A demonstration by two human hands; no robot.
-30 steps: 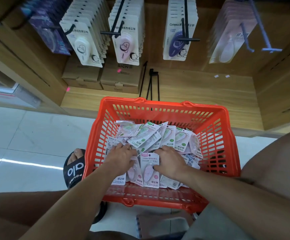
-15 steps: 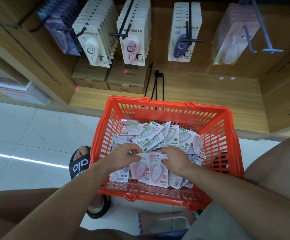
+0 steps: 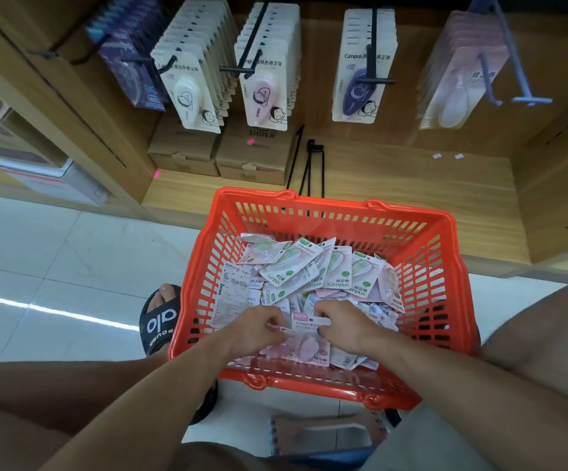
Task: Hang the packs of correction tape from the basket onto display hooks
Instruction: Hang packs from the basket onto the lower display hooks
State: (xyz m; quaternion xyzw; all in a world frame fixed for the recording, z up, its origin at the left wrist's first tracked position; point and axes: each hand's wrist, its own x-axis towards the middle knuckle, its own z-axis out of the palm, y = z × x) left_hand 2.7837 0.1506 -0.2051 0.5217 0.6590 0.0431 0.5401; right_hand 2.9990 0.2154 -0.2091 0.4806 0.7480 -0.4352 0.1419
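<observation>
Reaching into the orange basket (image 3: 421, 266), the left hand (image 3: 255, 329) and right hand (image 3: 347, 326) both pinch pink correction tape packs (image 3: 304, 345).

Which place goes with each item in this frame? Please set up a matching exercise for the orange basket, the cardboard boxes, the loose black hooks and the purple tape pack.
Items:
1. orange basket
2. cardboard boxes
3. loose black hooks
4. purple tape pack

Places:
A. lying on the wooden shelf, just behind the basket
B. hanging on a display hook
C. on the floor, in front of the shelf
D. on the shelf, under the hanging white and pink packs

Pairs: 1-C, 2-D, 3-A, 4-B
</observation>
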